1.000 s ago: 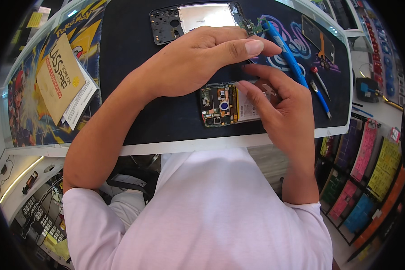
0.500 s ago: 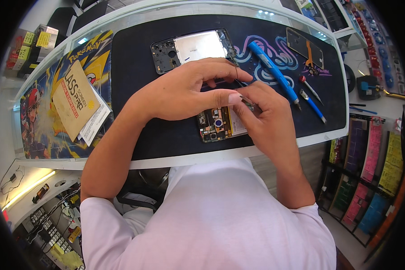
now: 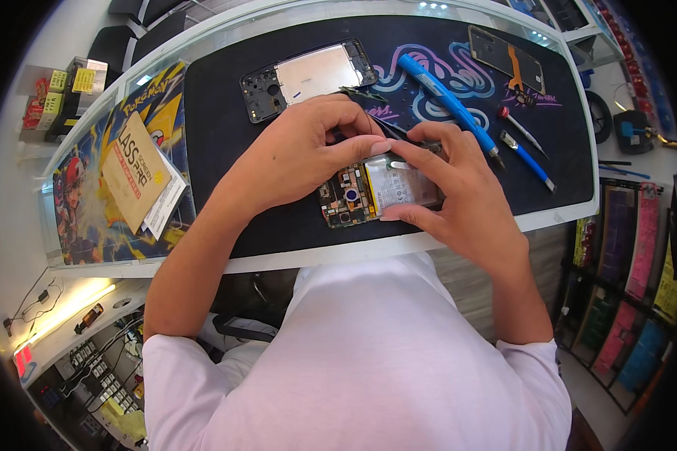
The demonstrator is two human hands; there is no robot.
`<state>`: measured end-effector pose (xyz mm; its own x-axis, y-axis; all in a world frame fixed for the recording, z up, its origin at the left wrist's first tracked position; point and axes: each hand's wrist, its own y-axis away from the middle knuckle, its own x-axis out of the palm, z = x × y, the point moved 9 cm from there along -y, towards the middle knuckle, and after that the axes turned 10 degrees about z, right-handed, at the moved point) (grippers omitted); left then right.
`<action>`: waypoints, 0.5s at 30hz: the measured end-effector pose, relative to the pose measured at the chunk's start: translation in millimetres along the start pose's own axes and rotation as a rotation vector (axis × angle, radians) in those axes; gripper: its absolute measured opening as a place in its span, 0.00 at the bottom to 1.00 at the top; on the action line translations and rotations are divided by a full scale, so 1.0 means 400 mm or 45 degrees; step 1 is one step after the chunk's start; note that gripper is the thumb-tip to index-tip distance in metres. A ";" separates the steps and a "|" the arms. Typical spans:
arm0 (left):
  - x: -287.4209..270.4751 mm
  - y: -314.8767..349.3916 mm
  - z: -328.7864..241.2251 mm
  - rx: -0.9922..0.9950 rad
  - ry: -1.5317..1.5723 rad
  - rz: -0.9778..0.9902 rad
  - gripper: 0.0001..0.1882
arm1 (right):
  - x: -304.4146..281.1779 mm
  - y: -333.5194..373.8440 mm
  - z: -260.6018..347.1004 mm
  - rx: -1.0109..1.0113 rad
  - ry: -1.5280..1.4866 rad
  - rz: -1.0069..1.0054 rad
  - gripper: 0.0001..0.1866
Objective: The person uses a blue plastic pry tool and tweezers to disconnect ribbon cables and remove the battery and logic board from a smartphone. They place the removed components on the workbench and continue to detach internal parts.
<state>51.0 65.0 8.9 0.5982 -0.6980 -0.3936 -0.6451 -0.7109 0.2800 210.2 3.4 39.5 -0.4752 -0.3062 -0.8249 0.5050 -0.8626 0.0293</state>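
An opened phone lies at the near edge of the black mat, its circuit board bare on the left and its silver battery on the right. My right hand spans the phone, thumb on the near edge and index finger at the far edge. At that far edge, the thumb and index finger of my left hand are pinched together, touching my right index fingertip. A thin dark wire-like line shows by the pinch; what the fingers hold is hidden. A small green strip lies beyond my left hand.
A phone frame with a silver plate lies at the back. To the right are a thick blue pen-shaped tool, a red-capped screwdriver, a blue-handled knife and a clear phone cover. Left, a brown packet rests on a colourful mat.
My right hand has left its pinch near the left fingertips and spread over the phone, uncovering the battery. The small green piece seen between the fingers is no longer there.
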 end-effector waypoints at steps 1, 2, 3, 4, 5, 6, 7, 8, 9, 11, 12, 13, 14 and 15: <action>0.001 0.004 0.003 -0.035 0.009 -0.001 0.10 | 0.007 0.000 -0.004 -0.002 0.001 0.032 0.37; 0.001 0.010 0.006 -0.062 0.018 -0.004 0.10 | 0.010 -0.001 -0.005 -0.016 0.018 0.032 0.37; 0.000 0.017 0.009 -0.085 0.028 -0.009 0.10 | 0.012 -0.003 -0.006 -0.031 0.035 0.033 0.38; -0.001 0.023 0.012 -0.099 0.035 -0.015 0.10 | 0.014 -0.006 -0.006 -0.047 0.053 0.033 0.38; -0.003 0.029 0.016 -0.106 0.043 -0.022 0.10 | 0.014 -0.008 -0.005 -0.061 0.045 0.020 0.39; -0.004 0.034 0.020 -0.112 0.053 -0.030 0.10 | 0.013 -0.009 -0.005 -0.075 0.038 0.007 0.40; -0.005 0.037 0.022 -0.101 0.061 -0.047 0.10 | 0.014 -0.011 -0.004 -0.089 0.033 -0.003 0.40; -0.006 0.040 0.026 -0.091 0.071 -0.065 0.10 | 0.014 -0.011 -0.004 -0.088 0.031 -0.014 0.41; -0.004 0.045 0.034 -0.113 0.083 -0.080 0.09 | 0.015 -0.011 -0.005 -0.085 0.035 -0.014 0.39; -0.007 0.057 0.034 -0.075 0.014 -0.134 0.10 | 0.018 -0.010 -0.006 -0.080 0.045 -0.013 0.36; -0.011 0.059 0.028 -0.015 0.017 -0.178 0.11 | 0.018 -0.010 -0.004 -0.092 0.066 -0.020 0.36; -0.015 0.063 0.022 0.047 0.019 -0.221 0.12 | 0.019 -0.009 -0.003 -0.097 0.072 -0.022 0.36; -0.017 0.066 0.020 0.084 0.053 -0.230 0.12 | 0.020 -0.009 -0.002 -0.101 0.082 -0.025 0.36; -0.015 0.069 0.027 0.059 0.061 -0.217 0.12 | 0.020 -0.009 -0.002 -0.105 0.094 -0.030 0.36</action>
<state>24.6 50.4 9.5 0.7224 -0.5715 -0.3892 -0.5528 -0.8155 0.1715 204.9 4.4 32.3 -0.4348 -0.2534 -0.8641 0.5537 -0.8320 -0.0346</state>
